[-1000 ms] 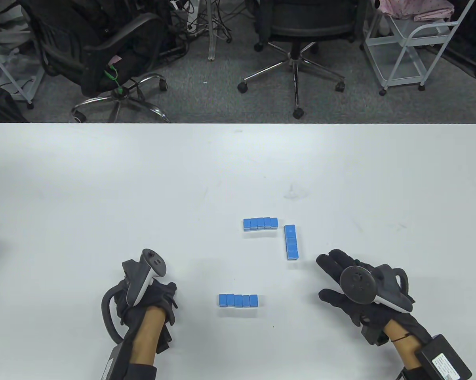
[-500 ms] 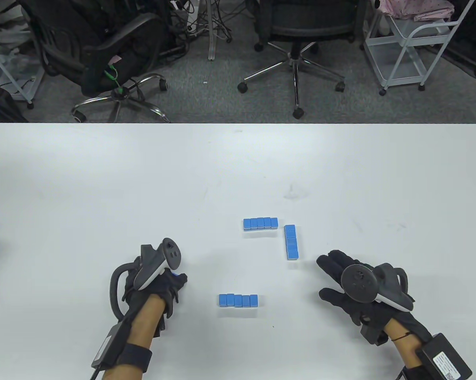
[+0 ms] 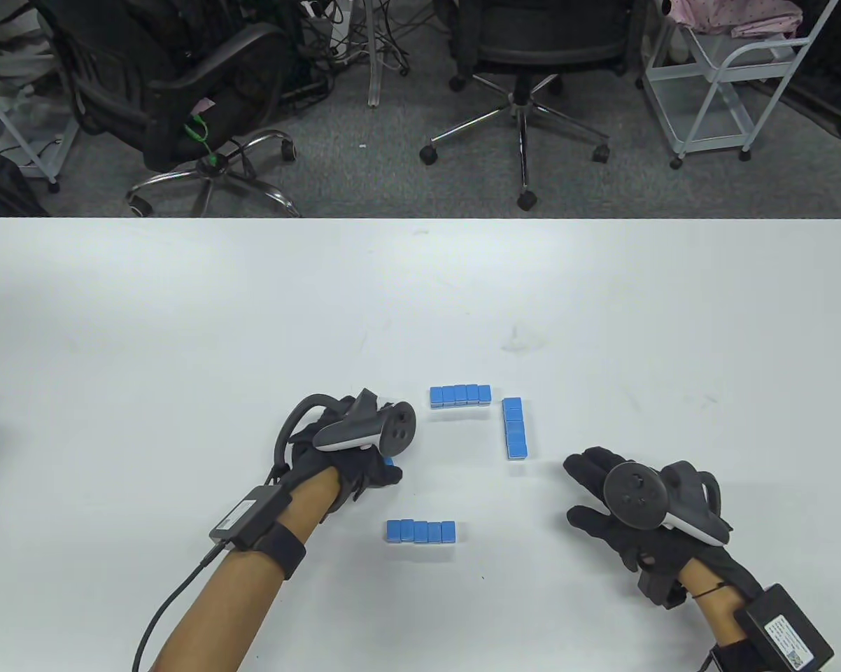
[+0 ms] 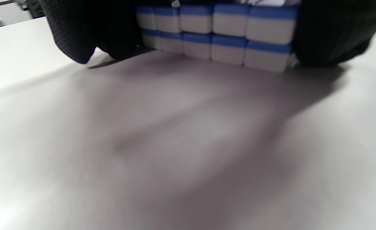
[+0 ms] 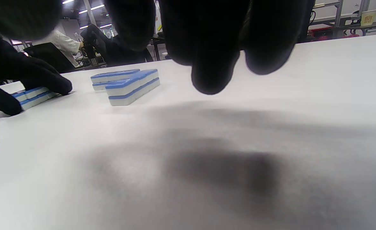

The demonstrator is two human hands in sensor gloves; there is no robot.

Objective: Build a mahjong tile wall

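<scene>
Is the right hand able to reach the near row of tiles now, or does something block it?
Probably yes. The right hand holds nothing, and only bare table lies between it and the near row.

held tile block: top cut by upper frame edge, left wrist view | same block, table view: nearly all hidden under left hand | tile faces: unreadable | right hand: fingertips blurred, right wrist view

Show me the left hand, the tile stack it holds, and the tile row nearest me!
left hand (image 3: 354, 465), table view, glove's back.
tile stack (image 4: 216, 35), left wrist view, front face.
nearest tile row (image 3: 421, 530), table view, middle tile's top.
</scene>
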